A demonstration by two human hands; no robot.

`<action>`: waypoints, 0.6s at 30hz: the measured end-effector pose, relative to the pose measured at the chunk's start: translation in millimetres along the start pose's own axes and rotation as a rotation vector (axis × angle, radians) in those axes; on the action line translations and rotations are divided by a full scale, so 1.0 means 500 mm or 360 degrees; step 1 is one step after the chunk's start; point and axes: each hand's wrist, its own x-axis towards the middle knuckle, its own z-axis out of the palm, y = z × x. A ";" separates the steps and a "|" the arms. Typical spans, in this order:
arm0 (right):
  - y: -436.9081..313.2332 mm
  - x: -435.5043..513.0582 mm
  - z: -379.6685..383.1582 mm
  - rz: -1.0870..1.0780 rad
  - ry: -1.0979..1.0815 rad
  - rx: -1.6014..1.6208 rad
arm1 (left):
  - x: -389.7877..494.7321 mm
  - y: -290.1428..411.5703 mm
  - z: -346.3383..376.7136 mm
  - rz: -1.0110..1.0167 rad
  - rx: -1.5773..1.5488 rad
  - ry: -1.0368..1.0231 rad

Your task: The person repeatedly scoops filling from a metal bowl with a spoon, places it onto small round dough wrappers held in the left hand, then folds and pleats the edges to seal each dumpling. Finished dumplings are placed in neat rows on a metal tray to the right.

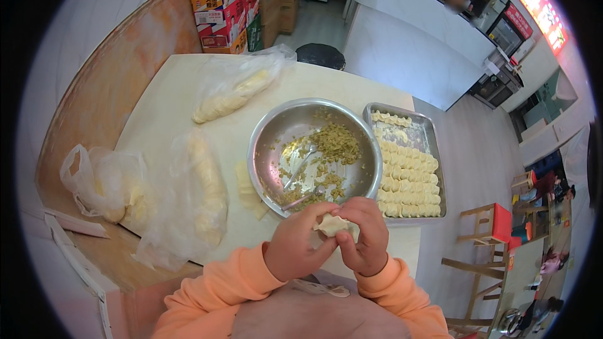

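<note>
A folded dumpling (332, 225) of pale dough is pinched between the fingers of my left hand (299, 240) and my right hand (366, 235), just over the near rim of a wide steel bowl (268, 127). Inside the bowl lie chopped greenish filling (335, 143) and two metal utensils, one of them a spoon (301, 167). Right of the bowl, a metal tray (428, 136) holds several rows of shaped dumplings (407, 179). Flat dough wrappers (246, 183) lie partly under the bowl's left side.
Plastic bags with pale dough wrappers lie at the table's left (205, 188), far left (113, 188) and back (235, 94). A black round stool (321, 55) stands behind the table (155, 103). Stacked cartons (226, 9) and a white counter (410, 47) are farther back; people sit far right.
</note>
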 end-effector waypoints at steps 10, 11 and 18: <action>0.178 -0.035 -0.037 0.1172 0.0010 0.0325 | -0.064 -0.168 0.026 -0.0319 0.0003 0.0070; 0.228 -0.034 -0.060 0.1383 0.0046 0.0346 | -0.091 -0.199 0.024 -0.0388 0.0053 0.0160; 0.605 0.062 -0.185 0.1088 0.0144 -0.0847 | -0.254 -0.360 -0.005 -0.0343 0.1021 -0.0474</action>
